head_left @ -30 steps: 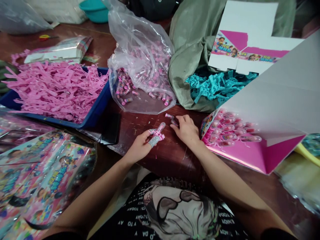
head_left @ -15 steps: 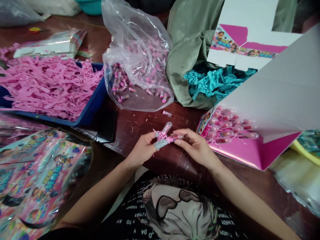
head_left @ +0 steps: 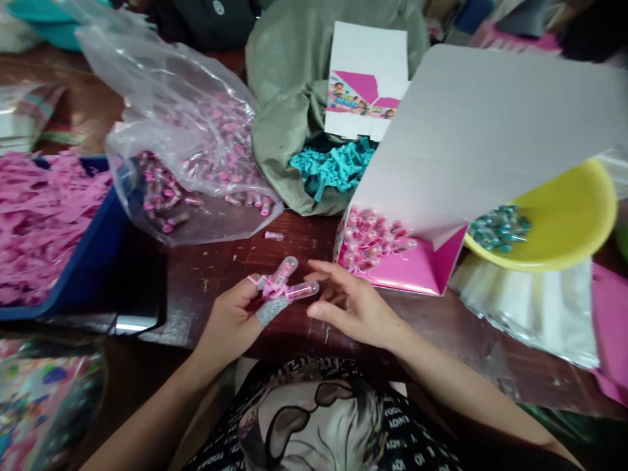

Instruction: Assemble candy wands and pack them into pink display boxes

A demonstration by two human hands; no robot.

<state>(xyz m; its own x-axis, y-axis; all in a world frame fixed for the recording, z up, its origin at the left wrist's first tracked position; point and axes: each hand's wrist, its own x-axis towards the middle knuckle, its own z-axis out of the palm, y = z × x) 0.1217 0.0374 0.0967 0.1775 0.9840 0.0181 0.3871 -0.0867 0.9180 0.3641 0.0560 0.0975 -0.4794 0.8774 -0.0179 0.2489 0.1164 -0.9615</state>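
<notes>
Pinched between the thumb and fingers of my left hand (head_left: pixel 235 317) is a pink plastic toy piece (head_left: pixel 276 286) with two clear capsule tubes sticking out of it. Grey tape wraps the thumb and a finger of that hand. Just right of the tubes, my right hand (head_left: pixel 356 307) has its fingers apart and nothing in them. One loose pink-capped tube (head_left: pixel 274 235) lies on the table beyond the hands. Similar pieces with tubes (head_left: pixel 375 239) stand in rows inside an open display box (head_left: pixel 426 268) at the right.
A clear bag (head_left: pixel 196 131) of capped tubes lies behind my hands. Pink pieces fill a blue bin (head_left: pixel 93 226) at the left; a grey-green sack (head_left: pixel 282 131) holds turquoise ones (head_left: pixel 336 167). At the right stands a yellow basin (head_left: pixel 574 222) with small wrapped items.
My right hand has let go of the second tube and drawn slightly away, fingers opening. My left hand keeps hold of the toy piece. The view has swung to the right.
</notes>
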